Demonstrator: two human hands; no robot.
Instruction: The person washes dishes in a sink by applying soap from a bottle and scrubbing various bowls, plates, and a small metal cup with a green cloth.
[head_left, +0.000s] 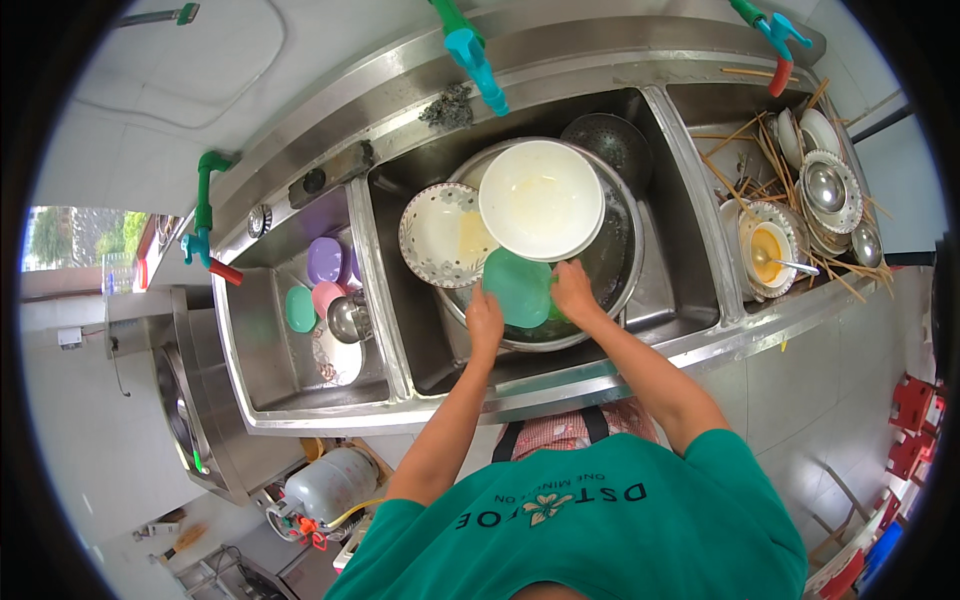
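Observation:
My left hand (486, 321) grips the left edge of a green plastic dish (517, 289), tilted over a large round metal basin (636, 247). On the dish's right side is my right hand (576, 291), its fingers closed at the rim. Something bright green (556, 312) shows below those fingers, too covered to name. Just beyond the dish sit stacked white bowls (540, 196). To their left is a flower-patterned plate (435, 232) with a yellowish patch. A dark perforated strainer (609, 146) leans behind the basin. Water appears to fill the basin.
The left sink compartment (270, 375) holds a purple dish (325, 259), a small green dish (301, 309) and metal bowls (349, 318). Dirty bowls (768, 251) and scattered chopsticks (724, 180) crowd the right one. A blue tap (480, 71) overhangs the middle; a scouring pad (448, 109) lies on the ledge.

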